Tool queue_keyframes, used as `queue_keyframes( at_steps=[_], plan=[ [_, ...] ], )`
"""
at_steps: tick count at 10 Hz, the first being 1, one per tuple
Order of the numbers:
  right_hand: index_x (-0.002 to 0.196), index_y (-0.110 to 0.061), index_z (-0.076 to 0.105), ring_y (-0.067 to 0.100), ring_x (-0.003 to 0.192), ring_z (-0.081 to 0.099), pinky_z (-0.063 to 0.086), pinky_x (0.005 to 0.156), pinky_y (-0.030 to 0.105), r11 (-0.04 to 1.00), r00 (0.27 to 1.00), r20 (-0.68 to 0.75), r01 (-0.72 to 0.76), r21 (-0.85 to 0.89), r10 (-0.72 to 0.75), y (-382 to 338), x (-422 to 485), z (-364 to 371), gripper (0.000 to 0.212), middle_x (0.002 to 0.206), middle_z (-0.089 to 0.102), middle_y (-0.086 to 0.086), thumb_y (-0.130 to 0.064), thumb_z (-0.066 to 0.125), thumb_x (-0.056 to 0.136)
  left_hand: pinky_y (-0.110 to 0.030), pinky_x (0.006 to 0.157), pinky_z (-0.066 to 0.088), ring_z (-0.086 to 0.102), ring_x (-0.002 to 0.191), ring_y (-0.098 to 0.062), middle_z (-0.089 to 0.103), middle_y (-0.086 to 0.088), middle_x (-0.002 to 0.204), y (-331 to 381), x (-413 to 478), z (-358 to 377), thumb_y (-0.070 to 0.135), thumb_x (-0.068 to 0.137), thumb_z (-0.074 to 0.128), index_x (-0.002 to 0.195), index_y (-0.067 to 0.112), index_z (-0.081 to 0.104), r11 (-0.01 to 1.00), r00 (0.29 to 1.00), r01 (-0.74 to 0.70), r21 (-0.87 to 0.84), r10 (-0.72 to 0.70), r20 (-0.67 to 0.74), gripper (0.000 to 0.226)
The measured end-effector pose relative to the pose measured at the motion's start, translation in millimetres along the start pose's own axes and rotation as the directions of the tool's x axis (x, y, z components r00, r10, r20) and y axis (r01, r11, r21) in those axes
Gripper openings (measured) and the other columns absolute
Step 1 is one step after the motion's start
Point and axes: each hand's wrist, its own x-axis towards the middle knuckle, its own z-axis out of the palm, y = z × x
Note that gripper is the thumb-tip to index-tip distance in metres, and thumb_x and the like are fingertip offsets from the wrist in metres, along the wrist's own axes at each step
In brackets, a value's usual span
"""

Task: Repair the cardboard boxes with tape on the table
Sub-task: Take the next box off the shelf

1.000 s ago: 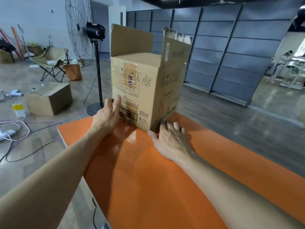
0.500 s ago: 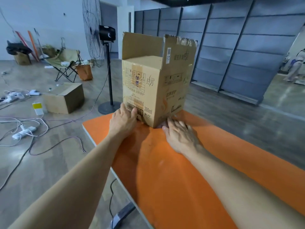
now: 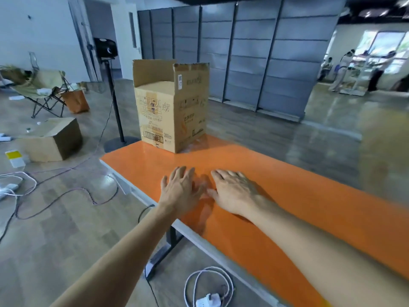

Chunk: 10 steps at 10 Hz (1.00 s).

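A: A wooden floor spreads out to your left. A closed brown cardboard box (image 3: 51,140) sits on it, with a beige folding chair (image 3: 44,85) behind and white cables (image 3: 17,180) trailing nearby.

B: A black pole stand (image 3: 115,107) rises just past the far left corner of your orange desk (image 3: 298,196).

A: Your tall brown printed cardboard carton (image 3: 172,114) stands upright at the desk's far end, top flaps raised.

B: Your left grip (image 3: 180,191) is released. It is palm down with fingers spread, holds nothing, and is well short of the carton.

A: Your right grip (image 3: 234,191), just beside it, is released too, fingers straight over the desk. Motion blur hides whether either palm touches the surface.

B: Behind the carton and to its right runs a grey panelled partition (image 3: 254,52). People (image 3: 340,69) stand far off at your right.
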Motion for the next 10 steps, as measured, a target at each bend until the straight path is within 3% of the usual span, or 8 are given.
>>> queue_keyframes(
  at_steps=[2, 4, 5, 8, 10],
  plan=[
    [0.159, -0.013, 0.023, 0.025, 0.150, 0.027, 0.022, 0.121, 0.041, 0.990, 0.992, -0.081, -0.100, -0.095, 0.093, 64, -108, -32, 0.066, 0.164, 0.029, 0.005, -0.041, 0.046, 0.104, -0.048, 0.118, 0.025, 0.027, 0.149, -0.025, 0.034, -0.004, 0.160, 109, -47, 4, 0.047, 0.104, 0.046, 0.157, 0.025, 0.033, 0.970, 0.972, -0.234, -0.058, 0.235, -0.005, 0.059],
    [0.156, -0.015, 0.031, 0.025, 0.146, 0.035, 0.030, 0.117, 0.039, 0.935, 0.924, -0.199, -0.346, -0.074, 0.326, 131, -237, -65, 0.064, 0.160, 0.038, 0.005, -0.040, 0.053, 0.101, -0.044, 0.113, 0.033, 0.035, 0.146, -0.024, 0.041, -0.001, 0.157, 219, -100, 12, 0.044, 0.101, 0.054, 0.154, 0.024, 0.040, 0.832, 0.844, -0.525, -0.180, 0.536, 0.013, 0.059],
    [0.160, -0.017, 0.025, 0.021, 0.151, 0.027, 0.025, 0.121, 0.037, 0.885, 0.867, -0.215, -0.466, -0.026, 0.450, 160, -308, -73, 0.065, 0.165, 0.029, 0.000, -0.041, 0.050, 0.104, -0.043, 0.114, 0.030, 0.032, 0.147, -0.020, 0.038, 0.003, 0.158, 270, -132, 19, 0.045, 0.101, 0.054, 0.156, 0.025, 0.037, 0.742, 0.753, -0.636, -0.212, 0.657, 0.039, 0.061],
    [0.161, -0.025, 0.022, 0.019, 0.151, 0.028, 0.028, 0.119, 0.036, 0.698, 0.673, -0.218, -0.713, 0.062, 0.707, 215, -491, -85, 0.065, 0.165, 0.027, -0.003, -0.044, 0.048, 0.104, -0.044, 0.116, 0.034, 0.038, 0.145, -0.023, 0.043, 0.000, 0.155, 410, -222, 61, 0.044, 0.101, 0.055, 0.155, 0.024, 0.038, 0.527, 0.523, -0.782, -0.333, 0.845, 0.111, 0.060],
    [0.157, -0.028, 0.032, 0.022, 0.147, 0.034, 0.033, 0.116, 0.037, 0.586, 0.544, -0.266, -0.803, 0.109, 0.796, 241, -564, -84, 0.059, 0.160, 0.037, -0.003, -0.041, 0.051, 0.103, -0.042, 0.115, 0.035, 0.041, 0.142, -0.025, 0.044, -0.001, 0.154, 479, -272, 84, 0.044, 0.101, 0.053, 0.155, 0.026, 0.037, 0.399, 0.364, -0.840, -0.367, 0.917, 0.164, 0.059]
  ],
)
